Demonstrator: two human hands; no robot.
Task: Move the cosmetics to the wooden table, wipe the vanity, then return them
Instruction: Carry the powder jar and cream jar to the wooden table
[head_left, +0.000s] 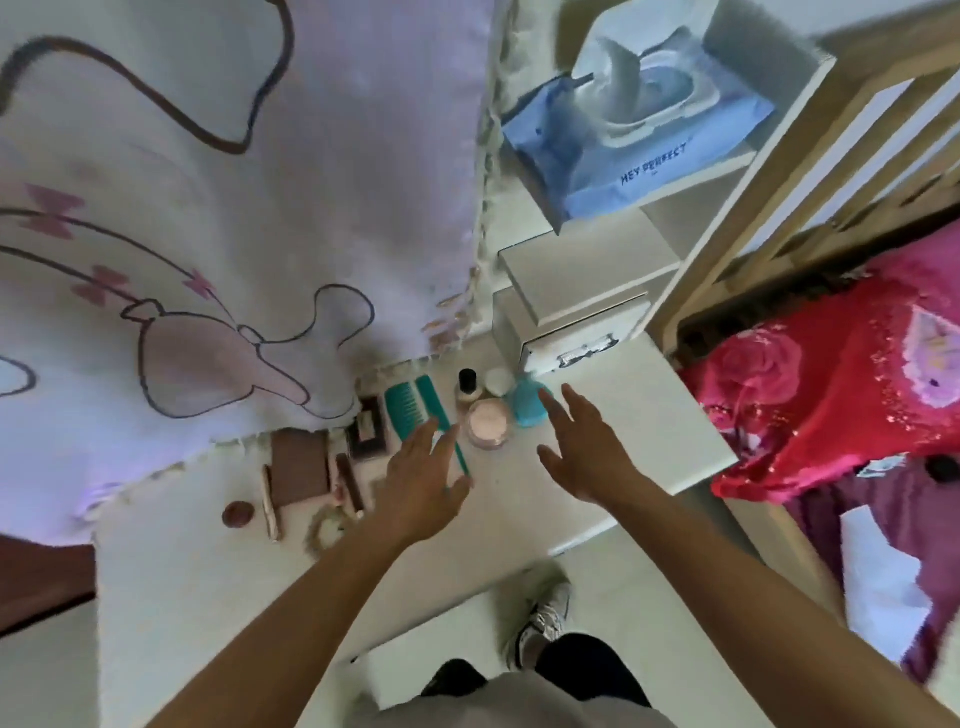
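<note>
Both hands (423, 478) (584, 452) open above vanity (519, 525) cosmetics (487, 423)

The vanity top (597, 499) is white. The comb (415, 405) is teal, the squat bottle (527, 408) blue-green. The open jar (488, 423) shows pale pink, and the small bottle (467, 387) has a black cap. The flat palette (300, 467) is brown. The hanging cloth (208, 208) is white with pink bows and dark outline drawings. The wipes pack (649, 150) is blue with a white lid. The bedding (831, 374) is red and pink, patterned with roses.
</note>
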